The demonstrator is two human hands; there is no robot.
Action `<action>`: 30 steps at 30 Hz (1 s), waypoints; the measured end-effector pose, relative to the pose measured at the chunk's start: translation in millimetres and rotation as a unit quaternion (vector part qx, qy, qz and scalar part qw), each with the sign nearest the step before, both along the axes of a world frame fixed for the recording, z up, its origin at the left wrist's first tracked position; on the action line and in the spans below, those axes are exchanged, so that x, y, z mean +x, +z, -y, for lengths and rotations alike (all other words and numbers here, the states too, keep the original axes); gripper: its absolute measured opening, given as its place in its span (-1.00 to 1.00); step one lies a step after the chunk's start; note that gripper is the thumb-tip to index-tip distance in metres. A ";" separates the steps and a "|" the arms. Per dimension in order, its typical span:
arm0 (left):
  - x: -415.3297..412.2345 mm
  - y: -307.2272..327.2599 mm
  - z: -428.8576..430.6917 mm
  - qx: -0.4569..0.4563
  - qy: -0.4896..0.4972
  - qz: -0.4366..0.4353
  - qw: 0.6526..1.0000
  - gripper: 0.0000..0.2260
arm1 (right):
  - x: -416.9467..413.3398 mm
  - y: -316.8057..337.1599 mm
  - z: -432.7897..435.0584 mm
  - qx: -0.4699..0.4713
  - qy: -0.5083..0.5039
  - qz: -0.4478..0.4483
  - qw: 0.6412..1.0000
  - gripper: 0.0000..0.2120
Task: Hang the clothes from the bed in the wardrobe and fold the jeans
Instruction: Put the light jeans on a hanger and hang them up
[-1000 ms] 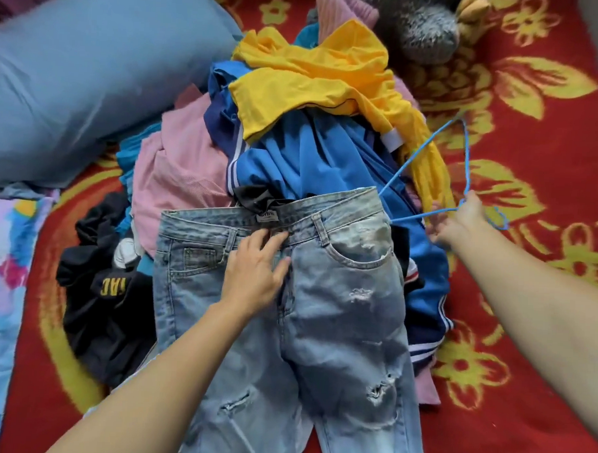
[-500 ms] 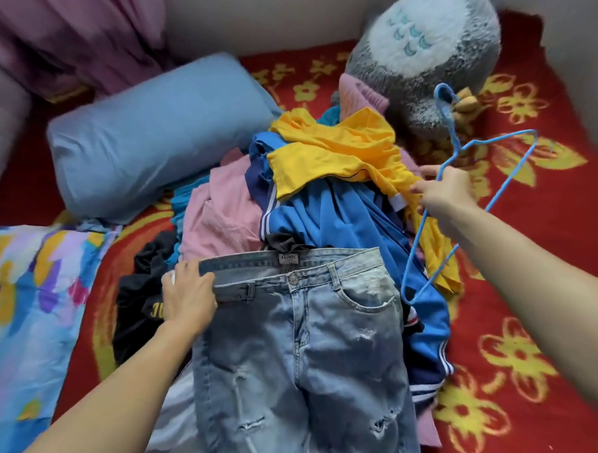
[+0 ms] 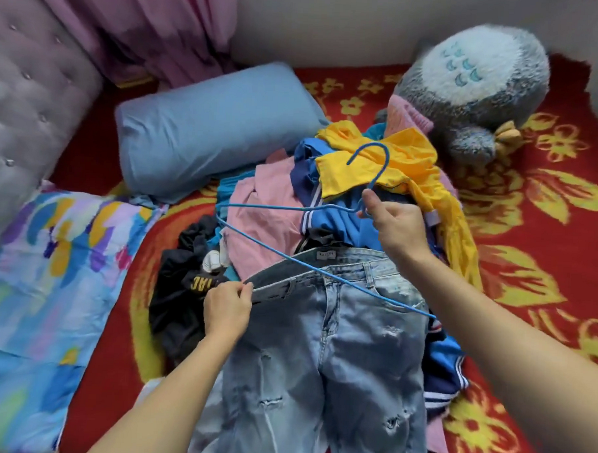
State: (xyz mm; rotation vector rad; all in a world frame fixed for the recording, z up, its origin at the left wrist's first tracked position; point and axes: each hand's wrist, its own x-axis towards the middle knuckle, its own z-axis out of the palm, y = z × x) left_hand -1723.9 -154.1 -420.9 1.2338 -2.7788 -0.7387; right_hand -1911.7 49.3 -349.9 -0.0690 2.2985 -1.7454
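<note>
Head view: On a red floral blanket (image 3: 530, 236), a person works over a heap of clothes. Pale, ripped jeans (image 3: 337, 348) lie face up at frame centre, with the waistband toward 12 o'clock and the legs running off the frame at 6 o'clock.

The left hand (image 3: 227, 308) pinches the waistband at its 9 o'clock end, thumb and fingers curled on the denim edge, with the rest of the jeans spreading toward 3 and 5 o'clock from it.

The right hand (image 3: 393, 227), at about 1 o'clock from the left, grips a blue wire hanger (image 3: 378, 176) at the base of its hook. The hook points to 12 o'clock over a yellow shirt (image 3: 407, 155). The hanger's frame reaches out toward 9 o'clock from that hand, and its long bar slants from 10 o'clock to 4 o'clock across the waistband. Whether the wire touches the denim cannot be told.

Beyond the waistband, the heap holds a blue jacket (image 3: 339, 221), a pink garment (image 3: 263, 231) and, at 9 o'clock of the left hand, a black garment (image 3: 178, 289).

A blue pillow (image 3: 209, 130) lies at 11 o'clock of the heap and a grey plush toy (image 3: 475, 83) at 1 o'clock. Multicoloured bedding (image 3: 49, 266) covers the 8 o'clock side.
</note>
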 end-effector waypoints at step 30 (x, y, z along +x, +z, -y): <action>36.0 3.1 18.4 0.220 0.158 -0.124 0.955 -0.74 | 12.5 -39.6 98.6 0.169 0.100 -0.128 0.972 -0.51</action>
